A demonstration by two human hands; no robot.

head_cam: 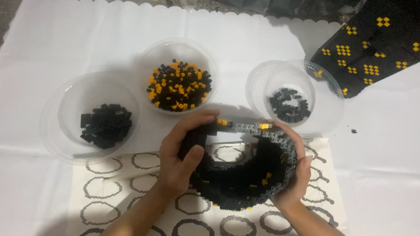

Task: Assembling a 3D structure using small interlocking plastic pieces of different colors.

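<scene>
- Head view: your left hand (177, 164) wraps around the left side of a curved, ring-like black brick build (247, 172), fingers over its top edge and thumb pressed on its inner face.
- Your right hand (299, 168) cups the build's right side from outside, fingers curled over the grey studded rim; both hands are closed on the piece.
- The build sits near you, held just above a paper sheet printed with grey rings (144, 183), on a white tablecloth (61, 39).
- A few orange bricks show in the build's rim and wall.
- Beyond it stand three clear bowls: black bricks far left (105, 124), mixed black and orange bricks in the middle (179, 85), small dark pieces on the right (289, 105).
- A flat black panel with orange diamond patterns (372, 48) lies at the far right.
- You seem to be mid-assembly, steadying or turning the curved wall. Adding a brick calls for one hand freed while the other keeps the wall from flexing.
</scene>
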